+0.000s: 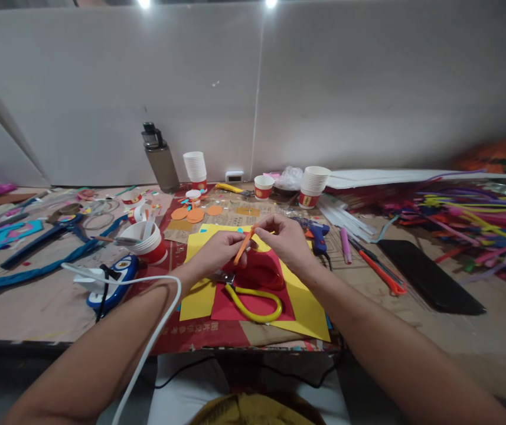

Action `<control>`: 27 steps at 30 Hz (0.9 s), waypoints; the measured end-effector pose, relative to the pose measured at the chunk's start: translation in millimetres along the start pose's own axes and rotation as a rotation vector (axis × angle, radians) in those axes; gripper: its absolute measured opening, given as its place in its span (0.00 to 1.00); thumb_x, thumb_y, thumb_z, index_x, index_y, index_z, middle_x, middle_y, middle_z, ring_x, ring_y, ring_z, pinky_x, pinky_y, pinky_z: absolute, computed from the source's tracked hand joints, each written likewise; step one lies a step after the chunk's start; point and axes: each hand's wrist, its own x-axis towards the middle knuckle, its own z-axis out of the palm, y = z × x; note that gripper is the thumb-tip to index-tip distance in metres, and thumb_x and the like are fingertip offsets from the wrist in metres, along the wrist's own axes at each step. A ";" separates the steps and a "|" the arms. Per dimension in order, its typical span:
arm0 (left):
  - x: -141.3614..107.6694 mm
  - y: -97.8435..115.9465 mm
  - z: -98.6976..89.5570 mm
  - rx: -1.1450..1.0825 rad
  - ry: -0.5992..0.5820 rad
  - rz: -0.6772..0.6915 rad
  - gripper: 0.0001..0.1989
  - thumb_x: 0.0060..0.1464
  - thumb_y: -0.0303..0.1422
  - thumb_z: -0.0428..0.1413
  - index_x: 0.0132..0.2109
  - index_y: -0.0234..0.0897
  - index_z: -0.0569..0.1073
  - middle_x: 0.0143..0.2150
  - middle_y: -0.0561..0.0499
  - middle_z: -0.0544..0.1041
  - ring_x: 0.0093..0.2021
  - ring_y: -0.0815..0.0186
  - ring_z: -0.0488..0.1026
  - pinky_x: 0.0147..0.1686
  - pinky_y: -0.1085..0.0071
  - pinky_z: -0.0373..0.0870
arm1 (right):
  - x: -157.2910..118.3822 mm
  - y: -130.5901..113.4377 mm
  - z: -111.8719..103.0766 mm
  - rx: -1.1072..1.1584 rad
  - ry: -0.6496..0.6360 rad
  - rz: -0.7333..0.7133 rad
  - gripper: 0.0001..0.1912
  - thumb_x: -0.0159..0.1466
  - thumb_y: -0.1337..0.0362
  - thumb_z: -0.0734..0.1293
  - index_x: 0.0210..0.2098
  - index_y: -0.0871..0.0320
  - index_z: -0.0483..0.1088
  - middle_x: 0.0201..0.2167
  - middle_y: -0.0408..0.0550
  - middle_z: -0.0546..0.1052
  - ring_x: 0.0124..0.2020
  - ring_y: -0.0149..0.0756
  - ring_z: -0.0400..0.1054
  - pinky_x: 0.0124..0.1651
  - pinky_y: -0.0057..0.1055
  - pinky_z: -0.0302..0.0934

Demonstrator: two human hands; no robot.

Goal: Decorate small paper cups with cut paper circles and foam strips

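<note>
Both my hands meet over the sheets on the table, with an orange paper strip (244, 245) between them. My left hand (222, 250) pinches the strip's lower part. At its upper end, the fingers of my right hand (280, 236) are closed on it. Just below lie scissors with yellow and red handles (259, 319), their blades partly hidden under my left hand. They rest on red paper (224, 308), which lies on yellow paper (196, 304). Beyond my hands are several orange paper discs (195, 215).
A cup stack with tools (150, 251) and a blue power strip (117, 289) stand left; a white cable (164, 319) crosses my left forearm. Right are a blue glue gun (319, 235), a utility knife (381, 273), a black phone (430, 275) and pipe cleaners (492, 218). More cup stacks (311, 188) stand behind.
</note>
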 end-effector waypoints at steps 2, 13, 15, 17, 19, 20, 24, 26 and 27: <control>-0.2 1.4 0.7 -0.004 0.001 0.006 0.16 0.54 0.43 0.56 0.38 0.34 0.79 0.21 0.53 0.73 0.20 0.73 0.65 0.23 0.77 0.59 | 0.4 0.4 0.4 0.009 0.003 0.000 0.05 0.55 0.63 0.68 0.29 0.60 0.71 0.27 0.45 0.76 0.30 0.32 0.70 0.34 0.30 0.63; 4.3 -8.6 0.4 -0.345 0.003 0.042 0.26 0.55 0.52 0.50 0.39 0.33 0.77 0.30 0.45 0.78 0.29 0.66 0.73 0.31 0.71 0.69 | -1.6 -0.6 3.0 0.030 -0.008 -0.014 0.06 0.55 0.65 0.69 0.31 0.58 0.68 0.28 0.44 0.75 0.31 0.32 0.72 0.34 0.30 0.63; 3.0 -6.3 0.9 -0.276 -0.006 0.045 0.23 0.53 0.51 0.55 0.35 0.32 0.77 0.28 0.47 0.77 0.27 0.68 0.71 0.29 0.73 0.67 | -2.4 -1.7 3.8 0.034 -0.016 -0.010 0.08 0.55 0.65 0.69 0.33 0.58 0.67 0.29 0.44 0.75 0.31 0.33 0.72 0.33 0.29 0.63; 1.7 -3.9 1.6 -0.190 0.006 0.065 0.19 0.52 0.47 0.58 0.32 0.32 0.76 0.27 0.49 0.76 0.26 0.71 0.70 0.29 0.74 0.66 | -3.0 -2.8 4.4 0.041 -0.017 0.002 0.09 0.55 0.65 0.69 0.35 0.58 0.67 0.30 0.44 0.76 0.30 0.32 0.72 0.32 0.28 0.63; 1.4 -3.5 1.9 -0.169 0.027 0.075 0.17 0.52 0.44 0.59 0.30 0.32 0.75 0.26 0.50 0.75 0.26 0.71 0.70 0.29 0.74 0.66 | -3.3 -3.4 4.7 0.053 -0.012 0.010 0.11 0.55 0.65 0.69 0.37 0.58 0.66 0.31 0.44 0.76 0.31 0.32 0.72 0.33 0.28 0.63; 1.8 -4.2 1.8 -0.179 0.038 0.075 0.17 0.52 0.44 0.59 0.30 0.32 0.75 0.26 0.50 0.75 0.25 0.70 0.70 0.29 0.74 0.66 | -3.4 -3.5 4.8 0.058 -0.012 0.009 0.11 0.55 0.65 0.69 0.38 0.58 0.66 0.31 0.44 0.76 0.32 0.32 0.72 0.33 0.28 0.63; 4.0 -7.7 0.1 -0.187 0.067 0.086 0.17 0.52 0.44 0.59 0.31 0.32 0.75 0.27 0.50 0.76 0.24 0.71 0.70 0.28 0.73 0.65 | -3.7 -3.3 5.6 0.028 -0.042 -0.016 0.15 0.55 0.65 0.69 0.42 0.58 0.67 0.36 0.46 0.77 0.36 0.33 0.71 0.36 0.30 0.64; 3.8 -7.2 -0.6 -0.160 0.082 0.092 0.17 0.53 0.44 0.58 0.30 0.32 0.75 0.26 0.49 0.76 0.24 0.71 0.70 0.27 0.74 0.64 | -4.3 -3.9 5.8 -0.034 -0.054 -0.014 0.15 0.56 0.64 0.69 0.43 0.58 0.69 0.38 0.47 0.77 0.36 0.33 0.70 0.37 0.30 0.63; 3.3 -6.2 -0.7 -0.148 0.088 0.092 0.17 0.53 0.44 0.58 0.30 0.32 0.75 0.26 0.49 0.75 0.24 0.72 0.70 0.26 0.74 0.63 | -4.6 -4.4 5.8 -0.065 -0.055 -0.009 0.14 0.56 0.63 0.69 0.43 0.58 0.70 0.38 0.47 0.77 0.36 0.33 0.70 0.37 0.30 0.63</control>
